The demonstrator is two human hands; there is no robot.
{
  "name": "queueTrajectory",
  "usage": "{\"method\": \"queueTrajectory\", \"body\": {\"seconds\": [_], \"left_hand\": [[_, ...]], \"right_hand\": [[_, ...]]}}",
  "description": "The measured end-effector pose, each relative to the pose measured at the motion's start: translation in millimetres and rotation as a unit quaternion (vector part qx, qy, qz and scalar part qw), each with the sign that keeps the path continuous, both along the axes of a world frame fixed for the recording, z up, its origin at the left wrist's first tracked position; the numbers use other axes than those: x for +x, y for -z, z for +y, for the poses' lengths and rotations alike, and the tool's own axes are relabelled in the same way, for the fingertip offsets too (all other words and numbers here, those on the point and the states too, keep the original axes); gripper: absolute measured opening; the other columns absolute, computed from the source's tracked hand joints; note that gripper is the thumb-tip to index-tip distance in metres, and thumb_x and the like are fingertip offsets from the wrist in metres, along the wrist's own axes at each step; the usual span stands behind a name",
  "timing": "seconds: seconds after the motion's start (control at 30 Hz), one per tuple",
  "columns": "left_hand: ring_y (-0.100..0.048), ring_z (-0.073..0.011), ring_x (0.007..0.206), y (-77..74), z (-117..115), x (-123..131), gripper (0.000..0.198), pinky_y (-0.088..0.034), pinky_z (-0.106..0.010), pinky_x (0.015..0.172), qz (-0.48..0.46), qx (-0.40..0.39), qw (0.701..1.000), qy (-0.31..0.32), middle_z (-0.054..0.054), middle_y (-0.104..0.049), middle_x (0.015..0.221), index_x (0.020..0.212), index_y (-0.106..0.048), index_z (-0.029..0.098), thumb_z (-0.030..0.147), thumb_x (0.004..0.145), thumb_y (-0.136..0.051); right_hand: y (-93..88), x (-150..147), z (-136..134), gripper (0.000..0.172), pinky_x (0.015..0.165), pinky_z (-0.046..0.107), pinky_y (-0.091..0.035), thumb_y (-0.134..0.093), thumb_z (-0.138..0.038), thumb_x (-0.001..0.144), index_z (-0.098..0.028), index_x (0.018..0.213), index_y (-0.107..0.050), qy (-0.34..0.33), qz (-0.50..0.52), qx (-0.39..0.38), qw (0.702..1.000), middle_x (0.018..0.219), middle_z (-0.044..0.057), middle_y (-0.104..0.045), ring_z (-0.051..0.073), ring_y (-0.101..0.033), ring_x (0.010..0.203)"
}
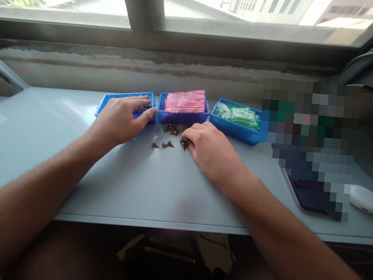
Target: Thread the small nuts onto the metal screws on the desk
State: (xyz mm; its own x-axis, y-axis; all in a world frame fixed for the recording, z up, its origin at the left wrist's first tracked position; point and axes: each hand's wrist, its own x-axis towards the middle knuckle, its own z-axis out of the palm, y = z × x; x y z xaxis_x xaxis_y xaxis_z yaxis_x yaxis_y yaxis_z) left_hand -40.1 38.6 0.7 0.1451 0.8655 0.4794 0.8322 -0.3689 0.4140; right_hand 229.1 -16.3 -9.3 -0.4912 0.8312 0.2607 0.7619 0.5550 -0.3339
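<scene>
Three bins (pixel 182 119) run eleven to one o'clock; the left hand (pixel 126 114), grip loose, overlaps the first; the right hand (pixel 208 146) pinches screws (pixel 183 146).

Nearside tabletop (pixel 155 190) open, screws (pixel 174 131) beyond — then bins (pixel 182 119)

Nothing legible — no label, brand, number or sign readable.

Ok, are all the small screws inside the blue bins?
No, several small screws lie loose on the grey table in front of the middle blue bin.
</scene>
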Motion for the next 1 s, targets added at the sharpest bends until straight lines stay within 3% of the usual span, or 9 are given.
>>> {"method": "queueTrajectory", "body": {"seconds": [0.07, 0.17, 0.33, 0.47, 0.53, 0.77, 1.0], "left_hand": [[-0.075, -0.0494, 0.146, -1.4, -4.7, 4.9, 0.046, -0.056, -0.061, 0.128, -0.009, 0.020, 0.999, 0.035, -0.019, -0.080, 0.157, 0.125, -0.094, 0.021, 0.055, 0.099, -0.079], [-0.068, -0.0433, 0.156, -5.0, -16.6, 14.8, 0.043, -0.051, -0.053, 0.135, -0.019, 0.050, 0.995, 0.086, -0.017, -0.071, 0.169, 0.133, -0.090, 0.021, 0.050, 0.103, -0.081], [-0.076, -0.0336, 0.139, -3.6, -32.3, 27.8, 0.018, -0.058, -0.048, 0.126, -0.099, 0.076, 0.981, 0.148, -0.009, -0.083, 0.144, 0.121, -0.092, 0.032, 0.036, 0.107, -0.081], [-0.082, -0.0285, 0.119, 2.8, -35.1, 31.3, 0.017, -0.068, -0.041, 0.103, -0.184, -0.004, 0.959, 0.217, -0.009, -0.087, 0.126, 0.121, -0.092, 0.028, 0.034, 0.108, -0.083], [-0.085, -0.0275, 0.116, 6.0, -34.7, 32.3, 0.018, -0.071, -0.038, 0.100, -0.225, -0.058, 0.944, 0.236, -0.008, -0.089, 0.123, 0.120, -0.093, 0.027, 0.037, 0.105, -0.089], [-0.090, -0.0293, 0.106, 10.7, -34.1, 37.7, 0.023, -0.075, -0.038, 0.100, -0.240, -0.132, 0.934, 0.230, -0.006, -0.094, 0.114, 0.112, -0.096, 0.025, 0.040, 0.095, -0.099], [-0.089, -0.0240, 0.095, 13.2, -31.9, 36.2, 0.016, -0.073, -0.030, 0.086, -0.264, -0.073, 0.928, 0.252, -0.006, -0.093, 0.106, 0.111, -0.099, 0.027, 0.029, 0.095, -0.101]], "right_hand": [[-0.4, 0.0, -0.9, 0.037, 0.095, 0.042, -0.049, -0.057, 0.007, 0.104, -0.015, 0.106, -0.086, 0.002, -0.003, 0.004, 1.000, 0.116, 0.013, -0.086, 0.030, -0.066, 0.104], [0.0, 0.1, -1.9, 0.036, 0.092, 0.041, -0.050, -0.058, 0.007, 0.102, -0.017, 0.106, -0.083, 0.011, 0.016, 0.017, 1.000, 0.113, 0.012, -0.086, 0.030, -0.066, 0.102], [-4.3, -1.0, -3.6, 0.032, 0.093, 0.042, -0.051, -0.062, 0.005, 0.098, -0.020, 0.102, -0.080, 0.020, 0.097, 0.054, 0.994, 0.111, 0.010, -0.087, 0.031, -0.069, 0.108], [-11.2, -3.0, -6.3, 0.024, 0.090, 0.037, -0.055, -0.067, 0.000, 0.097, -0.022, 0.098, -0.076, 0.008, 0.245, 0.061, 0.968, 0.104, 0.004, -0.084, 0.023, -0.075, 0.096], [-13.2, -3.7, -7.4, 0.023, 0.089, 0.036, -0.057, -0.068, -0.001, 0.097, -0.023, 0.097, -0.075, 0.005, 0.278, 0.058, 0.959, 0.102, 0.002, -0.084, 0.022, -0.076, 0.094], [-14.2, -5.4, -9.4, 0.023, 0.088, 0.035, -0.058, -0.068, -0.001, 0.095, -0.023, 0.095, -0.074, 0.002, 0.293, 0.049, 0.955, 0.099, 0.001, -0.083, 0.021, -0.077, 0.092], [-11.7, -5.4, -7.1, 0.023, 0.084, 0.034, -0.057, -0.071, 0.000, 0.094, -0.023, 0.093, -0.073, 0.011, 0.291, 0.059, 0.955, 0.094, 0.001, -0.081, 0.020, -0.074, 0.087]]}}
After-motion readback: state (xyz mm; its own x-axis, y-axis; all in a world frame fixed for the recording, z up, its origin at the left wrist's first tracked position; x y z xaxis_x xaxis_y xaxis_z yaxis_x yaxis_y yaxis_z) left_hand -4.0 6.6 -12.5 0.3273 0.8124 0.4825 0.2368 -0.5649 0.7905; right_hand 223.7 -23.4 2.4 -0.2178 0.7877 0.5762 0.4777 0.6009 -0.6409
